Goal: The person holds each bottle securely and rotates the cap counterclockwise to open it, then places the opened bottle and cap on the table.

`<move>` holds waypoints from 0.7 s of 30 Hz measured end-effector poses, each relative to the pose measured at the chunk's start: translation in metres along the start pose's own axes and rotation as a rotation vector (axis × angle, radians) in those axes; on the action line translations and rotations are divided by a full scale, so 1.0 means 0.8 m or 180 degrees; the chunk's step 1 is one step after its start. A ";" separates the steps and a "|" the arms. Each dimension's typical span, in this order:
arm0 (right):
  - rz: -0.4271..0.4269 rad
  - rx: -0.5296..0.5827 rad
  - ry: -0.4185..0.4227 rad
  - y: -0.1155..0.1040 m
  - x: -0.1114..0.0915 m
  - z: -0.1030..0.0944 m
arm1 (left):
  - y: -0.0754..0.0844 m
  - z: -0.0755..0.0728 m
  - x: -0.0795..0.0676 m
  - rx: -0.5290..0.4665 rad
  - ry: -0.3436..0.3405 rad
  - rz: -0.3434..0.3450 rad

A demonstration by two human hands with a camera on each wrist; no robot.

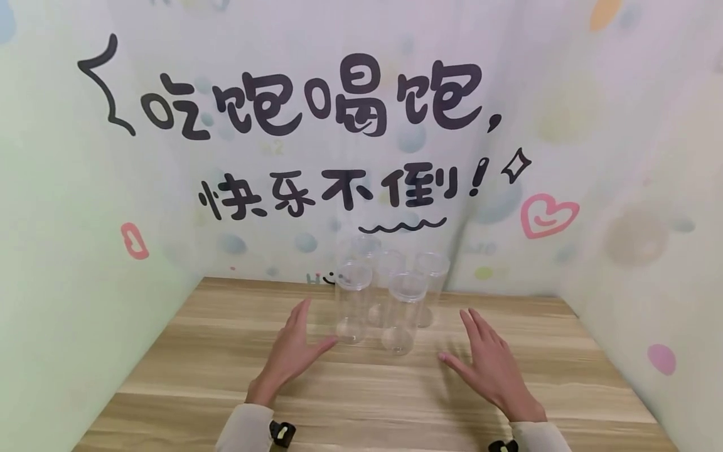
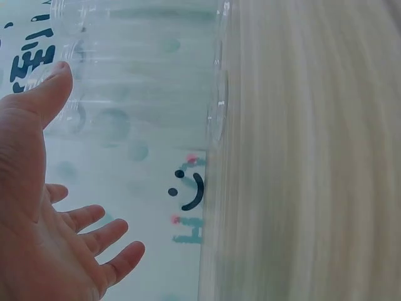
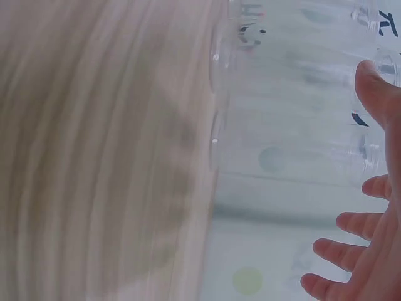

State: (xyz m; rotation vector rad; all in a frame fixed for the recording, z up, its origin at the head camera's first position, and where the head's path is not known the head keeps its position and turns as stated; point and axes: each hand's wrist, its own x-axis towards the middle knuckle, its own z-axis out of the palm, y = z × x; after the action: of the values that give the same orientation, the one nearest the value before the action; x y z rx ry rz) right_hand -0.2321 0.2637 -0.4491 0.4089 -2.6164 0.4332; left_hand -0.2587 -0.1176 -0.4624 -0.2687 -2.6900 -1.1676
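Observation:
Several tall clear plastic jars stand upright in a tight cluster near the back of the wooden table. The front jar (image 1: 402, 317) is right of the left jar (image 1: 354, 307); a rear jar (image 1: 435, 282) shows behind them, and others are partly hidden. My left hand (image 1: 292, 351) is just left of the cluster with fingers spread and thumb pointing at it. Opposite, my right hand (image 1: 490, 361) is spread to the right of the jars, a gap away. Both wrist views show loosely extended fingers beside the clear jars (image 2: 150, 81), with nothing held.
The wooden table (image 1: 361, 402) ends at a printed backdrop (image 1: 316, 37) with large black lettering right behind the jars. Pale side walls (image 1: 56, 282) flank the table. Dark straps (image 1: 282, 433) are on both wrists.

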 end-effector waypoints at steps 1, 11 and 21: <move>0.0001 0.0007 -0.0002 -0.001 0.001 0.000 | 0.002 0.002 0.003 -0.0041 0.0000 0.0000; 0.0069 0.0071 0.0032 -0.005 0.008 0.003 | 0.020 0.023 0.031 -0.0540 0.0032 -0.0057; 0.0055 0.0181 -0.0015 -0.021 0.020 0.013 | 0.019 0.045 0.041 -0.0748 0.0201 -0.0129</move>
State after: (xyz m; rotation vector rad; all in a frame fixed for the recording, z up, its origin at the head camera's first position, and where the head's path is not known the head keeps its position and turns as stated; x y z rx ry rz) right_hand -0.2435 0.2416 -0.4462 0.4064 -2.6188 0.5138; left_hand -0.2905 -0.0780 -0.4678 -0.2086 -2.5153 -1.4805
